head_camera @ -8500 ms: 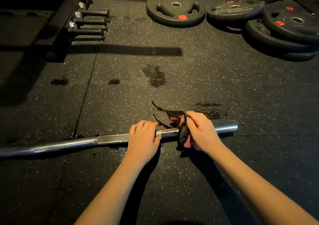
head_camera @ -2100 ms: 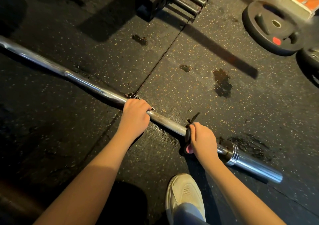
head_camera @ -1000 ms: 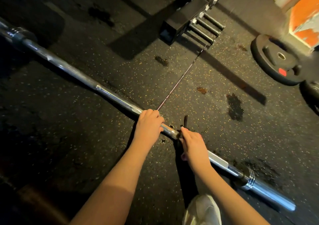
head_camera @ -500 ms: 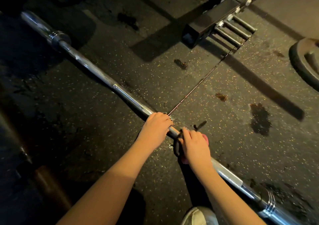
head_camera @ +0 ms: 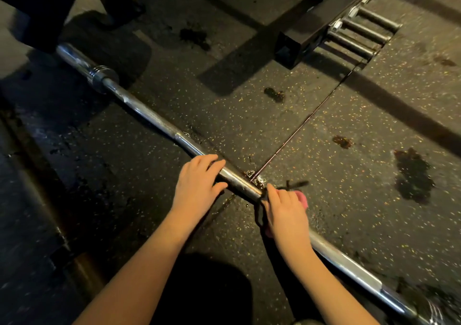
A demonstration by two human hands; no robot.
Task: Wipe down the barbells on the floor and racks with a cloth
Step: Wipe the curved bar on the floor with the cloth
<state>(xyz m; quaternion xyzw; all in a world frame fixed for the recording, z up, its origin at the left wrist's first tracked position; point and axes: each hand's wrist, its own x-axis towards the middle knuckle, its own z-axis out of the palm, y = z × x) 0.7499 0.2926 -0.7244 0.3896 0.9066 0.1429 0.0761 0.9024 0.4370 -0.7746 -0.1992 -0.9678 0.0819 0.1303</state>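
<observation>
A long chrome barbell [head_camera: 152,118] lies diagonally on the dark speckled rubber floor, from the upper left to the lower right. My left hand [head_camera: 197,183] rests on the shaft near its middle, fingers curled over it. Just to the right, my right hand [head_camera: 284,212] grips a pink and dark cloth [head_camera: 300,197] wrapped around the shaft. A dark strip of the cloth sticks out beyond my fingers. The bar's left collar [head_camera: 99,73] shows clearly; the right end runs out of the frame's corner.
A black rack base [head_camera: 306,37] with several steel pegs [head_camera: 361,32] stands at the upper right. Dark frame legs [head_camera: 45,12] stand at the upper left by the bar's end. Wet dark patches [head_camera: 411,175] mark the floor, and a mat seam [head_camera: 306,117] runs diagonally.
Both hands have slid leftward along the shaft toward its middle, the cloth moving with my right hand. The view has swung left; the weight plates have left the frame.
</observation>
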